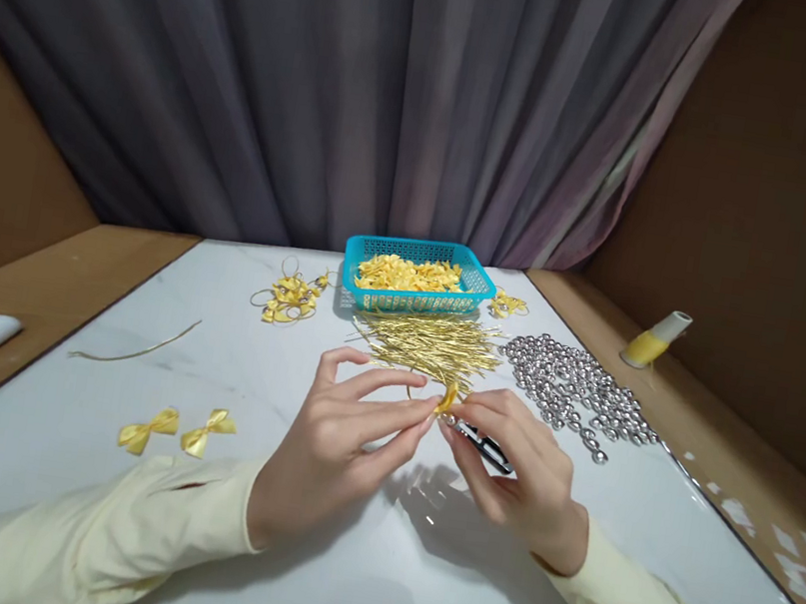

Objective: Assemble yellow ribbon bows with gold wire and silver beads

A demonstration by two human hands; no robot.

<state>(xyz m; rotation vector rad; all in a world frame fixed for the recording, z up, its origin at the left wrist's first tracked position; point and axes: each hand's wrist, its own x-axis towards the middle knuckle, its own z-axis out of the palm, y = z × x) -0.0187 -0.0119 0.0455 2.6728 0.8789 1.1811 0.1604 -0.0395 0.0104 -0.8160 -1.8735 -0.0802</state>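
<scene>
Yellow ribbon (447, 398) is pinched by both hands (350, 425) (520, 461), black tool (493, 452) in right, gold wires (434, 344), beads (573, 383) and basket (414, 302) beyond.

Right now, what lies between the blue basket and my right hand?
In the head view, a pile of thin gold strips lies between the blue basket and your right hand.

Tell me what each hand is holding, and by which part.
Left hand: a yellow ribbon piece, pinched at its left edge. Right hand: a black-handled tool; exactly which part is gripped cannot be told.
</scene>
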